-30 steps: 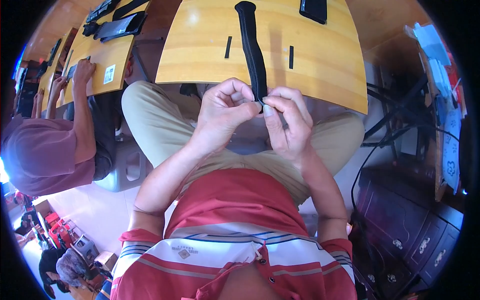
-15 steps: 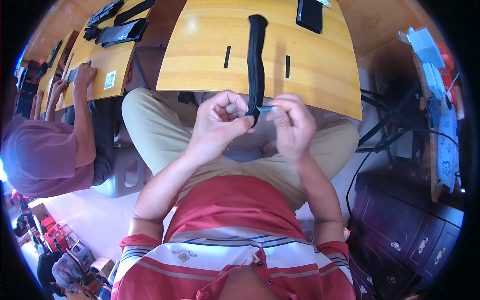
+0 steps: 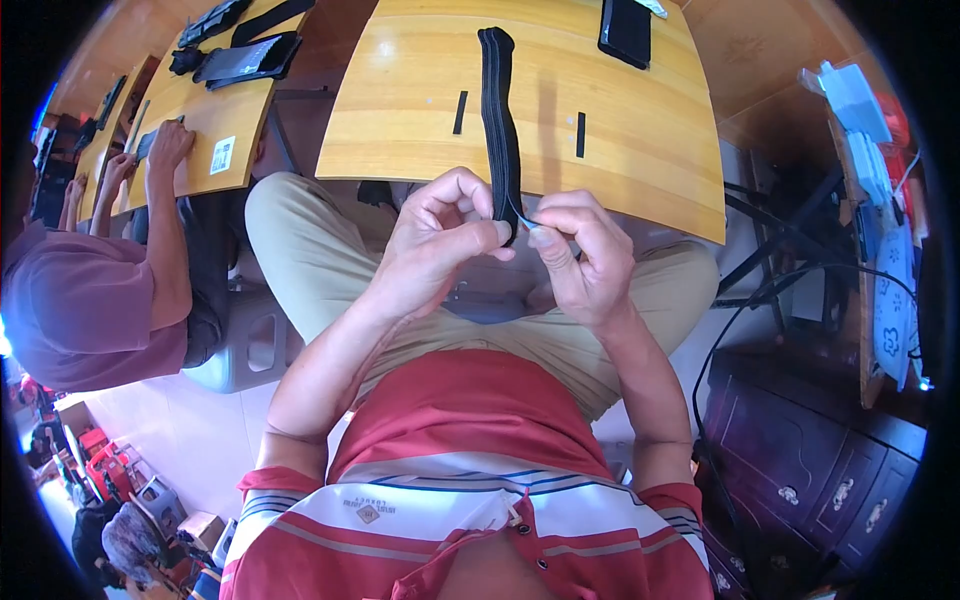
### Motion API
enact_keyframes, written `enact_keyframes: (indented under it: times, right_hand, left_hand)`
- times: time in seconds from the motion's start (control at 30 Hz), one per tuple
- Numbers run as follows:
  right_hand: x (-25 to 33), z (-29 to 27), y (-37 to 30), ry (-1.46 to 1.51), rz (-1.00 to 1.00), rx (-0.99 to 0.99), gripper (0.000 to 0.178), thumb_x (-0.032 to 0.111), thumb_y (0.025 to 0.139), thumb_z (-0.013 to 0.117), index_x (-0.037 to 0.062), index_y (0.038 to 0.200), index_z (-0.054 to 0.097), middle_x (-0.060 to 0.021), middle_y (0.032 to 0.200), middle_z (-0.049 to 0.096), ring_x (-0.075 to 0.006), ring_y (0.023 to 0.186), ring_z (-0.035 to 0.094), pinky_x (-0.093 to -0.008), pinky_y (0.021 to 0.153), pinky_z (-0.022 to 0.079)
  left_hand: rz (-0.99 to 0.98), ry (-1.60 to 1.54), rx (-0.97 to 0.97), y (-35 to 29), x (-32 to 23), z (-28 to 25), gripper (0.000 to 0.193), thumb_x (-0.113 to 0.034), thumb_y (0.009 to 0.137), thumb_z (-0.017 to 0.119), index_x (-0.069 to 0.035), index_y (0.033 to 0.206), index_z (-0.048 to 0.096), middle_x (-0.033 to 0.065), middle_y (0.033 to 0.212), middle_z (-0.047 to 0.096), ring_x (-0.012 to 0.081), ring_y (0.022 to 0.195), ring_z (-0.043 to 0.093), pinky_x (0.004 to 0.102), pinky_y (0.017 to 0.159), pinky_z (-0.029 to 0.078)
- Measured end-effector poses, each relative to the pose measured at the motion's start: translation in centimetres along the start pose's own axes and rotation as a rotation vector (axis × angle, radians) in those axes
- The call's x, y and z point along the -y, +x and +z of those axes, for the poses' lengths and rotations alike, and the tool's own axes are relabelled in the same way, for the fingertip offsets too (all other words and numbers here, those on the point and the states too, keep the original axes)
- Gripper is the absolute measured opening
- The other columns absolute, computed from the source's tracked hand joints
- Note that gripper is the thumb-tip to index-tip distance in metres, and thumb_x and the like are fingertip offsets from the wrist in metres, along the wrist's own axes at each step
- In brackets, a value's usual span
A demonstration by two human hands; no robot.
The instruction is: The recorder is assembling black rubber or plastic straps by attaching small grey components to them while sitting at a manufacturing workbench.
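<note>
A long bundle of layered black strips (image 3: 498, 130) reaches from the table's near edge toward its middle, its far end resting over the wood. My left hand (image 3: 440, 235) is closed on the near end, thumb pressed against it. Just to the right, my right hand (image 3: 585, 250) pinches the end of one thin dark strip (image 3: 524, 217) with a bluish sheen, which curves away from the bundle's near end. Two short black strips, a left one (image 3: 460, 112) and a right one (image 3: 581, 134), lie apart on the tabletop either side of the bundle.
The wooden table (image 3: 400, 120) stands before my knees. A black flat stack (image 3: 625, 32) lies at its far right. Another person (image 3: 95, 310) works at a second table (image 3: 215, 130) on the left. A black cable (image 3: 715, 350) hangs beside dark drawers (image 3: 800, 450) at right.
The bundle's far end has swung a little left, and its layers show more. My right hand has shifted slightly, with the thin strip now bent out between it and the bundle.
</note>
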State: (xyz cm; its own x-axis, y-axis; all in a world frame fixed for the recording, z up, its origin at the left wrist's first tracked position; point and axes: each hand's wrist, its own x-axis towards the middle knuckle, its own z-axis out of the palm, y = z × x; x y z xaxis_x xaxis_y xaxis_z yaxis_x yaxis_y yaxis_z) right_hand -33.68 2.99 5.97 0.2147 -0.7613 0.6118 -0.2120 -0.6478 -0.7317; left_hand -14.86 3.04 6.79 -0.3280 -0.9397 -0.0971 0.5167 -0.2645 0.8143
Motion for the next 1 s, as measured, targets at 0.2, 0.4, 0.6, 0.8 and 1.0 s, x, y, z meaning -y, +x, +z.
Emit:
enact_keyframes:
  times: [0.2, 0.4, 0.6, 0.8, 1.0]
  right_hand:
    - [-0.3, 0.3, -0.1, -0.109, -0.104, 0.041, 0.013, 0.004, 0.088, 0.07, -0.0024, 0.095, 0.062, -0.0169, 0.09, 0.066, -0.0247, 0.075, 0.066, -0.03, 0.064, 0.052]
    - [-0.3, 0.3, 0.3, -0.172, -0.153, 0.025, 0.017, 0.004, 0.085, 0.072, -0.001, 0.098, 0.061, -0.0158, 0.09, 0.065, -0.0257, 0.073, 0.066, -0.0322, 0.063, 0.053]
    - [0.2, 1.0, 0.1, -0.158, -0.124, -0.046, 0.026, 0.012, 0.084, 0.076, 0.0, 0.102, 0.062, -0.0144, 0.092, 0.064, -0.022, 0.07, 0.066, -0.0318, 0.059, 0.054]
    - [-0.1, 0.8, -0.4, -0.059, -0.114, -0.061, 0.014, 0.006, 0.088, 0.071, -0.0033, 0.097, 0.066, -0.0139, 0.086, 0.064, -0.0203, 0.069, 0.064, -0.0301, 0.058, 0.051]
    - [0.4, -0.3, -0.1, -0.021, -0.1, 0.012, 0.009, 0.004, 0.088, 0.069, -0.0028, 0.093, 0.066, -0.0125, 0.082, 0.063, -0.0178, 0.064, 0.061, -0.0279, 0.056, 0.049]
  left_hand:
    - [0.009, 0.016, -0.014, 0.2, 0.4, 0.1, 0.013, 0.003, 0.087, 0.064, -0.005, 0.09, 0.055, 0.0012, 0.085, 0.061, 0.0061, 0.076, 0.059, 0.0268, 0.071, 0.058]
    - [0.015, -0.01, -0.047, 0.3, 0.8, 0.2, 0.01, -0.004, 0.092, 0.065, -0.006, 0.092, 0.055, 0.0007, 0.085, 0.061, 0.0058, 0.078, 0.059, 0.0259, 0.07, 0.058]
    - [0.083, 0.043, -0.009, 0.5, 1.0, 0.0, 0.011, -0.004, 0.092, 0.066, -0.006, 0.093, 0.055, 0.0009, 0.085, 0.06, 0.0055, 0.077, 0.059, 0.0255, 0.07, 0.058]
    - [0.05, 0.035, -0.026, -0.2, 1.0, 0.3, 0.013, -0.007, 0.093, 0.067, -0.007, 0.091, 0.054, -0.0006, 0.083, 0.057, 0.0054, 0.077, 0.058, 0.0273, 0.069, 0.059]
    - [0.024, 0.032, -0.022, -0.7, 0.7, 0.7, 0.016, -0.011, 0.093, 0.068, -0.007, 0.089, 0.053, 0.001, 0.078, 0.06, 0.0065, 0.068, 0.06, 0.0244, 0.06, 0.056]
